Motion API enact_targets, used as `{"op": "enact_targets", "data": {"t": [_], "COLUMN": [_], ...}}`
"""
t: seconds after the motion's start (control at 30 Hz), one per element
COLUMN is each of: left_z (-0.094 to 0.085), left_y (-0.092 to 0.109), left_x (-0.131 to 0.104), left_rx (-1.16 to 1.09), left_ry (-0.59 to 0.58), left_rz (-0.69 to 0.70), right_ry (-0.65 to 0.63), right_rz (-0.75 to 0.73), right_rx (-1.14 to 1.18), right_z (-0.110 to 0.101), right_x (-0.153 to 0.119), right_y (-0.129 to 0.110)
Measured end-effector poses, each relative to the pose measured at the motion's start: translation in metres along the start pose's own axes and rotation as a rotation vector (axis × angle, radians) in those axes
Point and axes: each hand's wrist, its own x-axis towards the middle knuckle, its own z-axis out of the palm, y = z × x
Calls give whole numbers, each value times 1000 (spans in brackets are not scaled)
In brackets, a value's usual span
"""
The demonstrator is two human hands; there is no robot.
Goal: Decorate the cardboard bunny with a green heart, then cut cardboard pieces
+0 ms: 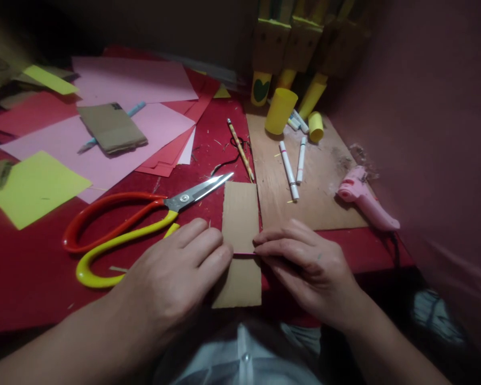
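A rectangular piece of cardboard (241,214) lies in front of me, its near end reaching the table's front edge. Across it runs a thin pink strip (244,253), seen almost edge-on, so I cannot tell what it is made of. At the strip's left end my left hand (176,267) is closed, its fingers curled and the fingertips hidden. My right hand (308,262) pinches the other end between thumb and fingers, at the cardboard's right edge. Large scissors (134,235) with one red and one yellow handle lie just beyond my left hand, blades apart.
Pink paper (132,80), yellow paper (36,187) and folded cardboard (112,128) cover the left. A pencil (240,149) lies behind the cardboard. On a brown board (316,198) are markers (289,171), a yellow tube (281,111) and a pink glue gun (366,198). A wall (436,133) rises right.
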Motion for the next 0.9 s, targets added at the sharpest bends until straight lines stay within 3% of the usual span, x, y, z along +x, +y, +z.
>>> {"op": "enact_targets", "data": {"t": [0.6, 0.9], "left_z": [-8, -2], "left_y": [-4, -8], "left_x": [4, -2], "left_rx": [-55, -91], "left_ry": [-78, -38], "left_rz": [-36, -33], "right_ry": [48, 77], "right_rz": [-55, -92], "right_rx": [-116, -98], "right_z": [6, 8], "right_x": [-2, -3], "right_y": [2, 5]}}
